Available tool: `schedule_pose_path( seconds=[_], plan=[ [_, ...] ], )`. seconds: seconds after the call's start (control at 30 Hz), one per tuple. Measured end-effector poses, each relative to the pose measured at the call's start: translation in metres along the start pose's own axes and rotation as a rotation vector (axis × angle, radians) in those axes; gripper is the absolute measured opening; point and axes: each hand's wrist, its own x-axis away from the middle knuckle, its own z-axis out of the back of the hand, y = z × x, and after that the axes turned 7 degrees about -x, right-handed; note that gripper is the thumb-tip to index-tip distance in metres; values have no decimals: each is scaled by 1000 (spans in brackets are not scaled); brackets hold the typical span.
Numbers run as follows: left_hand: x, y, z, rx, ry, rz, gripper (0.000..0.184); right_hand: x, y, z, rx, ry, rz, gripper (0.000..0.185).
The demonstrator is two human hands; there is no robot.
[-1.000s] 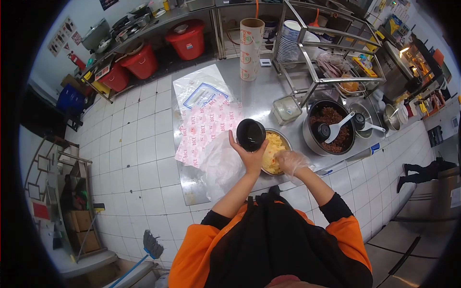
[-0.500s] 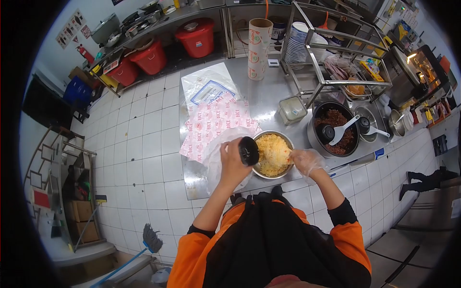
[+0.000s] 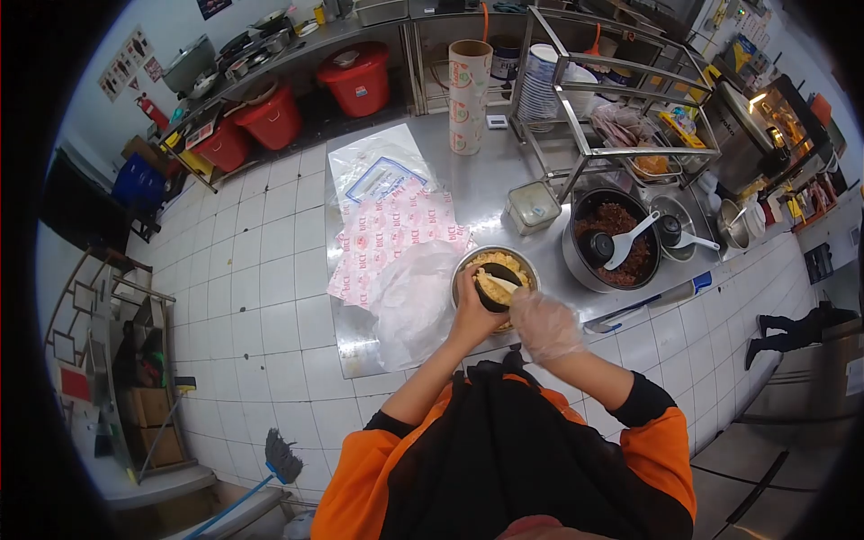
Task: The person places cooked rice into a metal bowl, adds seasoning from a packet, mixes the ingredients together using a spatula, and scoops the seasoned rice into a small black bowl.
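My left hand (image 3: 475,315) is wrapped round a small black bowl (image 3: 487,301), tilted over a round metal bowl (image 3: 537,264) of yellow rice (image 3: 477,260). Some rice shows inside the black bowl. My right hand (image 3: 544,326), in a clear plastic glove, is closed on a pale rice paddle (image 3: 506,283), its blade in the mouth of the black bowl. The glove hides the paddle's handle. Left of the metal bowl lie a crumpled clear plastic bag (image 3: 409,306) and pink printed wrapping paper (image 3: 387,225).
A black pot (image 3: 576,256) of dark reddish food with a white ladle (image 3: 634,241) stands to the right. Behind are a square clear-sided container (image 3: 533,209), a metal rack (image 3: 621,155) and a tall paper roll (image 3: 468,99). A blue-handled knife (image 3: 657,299) lies near the table edge.
My left hand has moved right, bringing the black bowl over the rice and turning its mouth toward my right hand. The right hand has moved left, carrying the paddle from the rice to the bowl.
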Motion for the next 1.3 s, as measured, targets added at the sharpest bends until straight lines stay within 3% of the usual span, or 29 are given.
schedule_pose_path(
  seconds=[0.13,0.23,0.37,0.53,0.6,0.93,1.13,1.23,1.3],
  plan=[
    [-6,-13,8,7,-11,-62,93,-6,9,36,-88,-35,-130,11],
    [-5,-15,13,30,-25,-93,94,-14,12,4,-85,-142,-20,14],
    [-11,-28,20,-28,107,-106,91,-27,31,21,-57,-212,-296,20],
    [-17,-59,-5,461,187,22,87,-53,36,-52,-120,-335,-471,22],
    [-18,-58,-13,626,242,51,83,-57,25,-56,-119,-325,-397,22],
    [-32,-26,-42,734,429,221,75,-41,-13,-64,-212,-190,-84,23],
    [-29,-15,-46,561,448,134,80,-31,13,-84,-255,-187,-154,28],
    [-26,-21,-40,575,425,150,80,-37,30,-78,-470,-316,-276,35],
    [-19,-27,-37,649,379,167,81,-40,54,-133,-590,-331,-194,38]
  ],
)
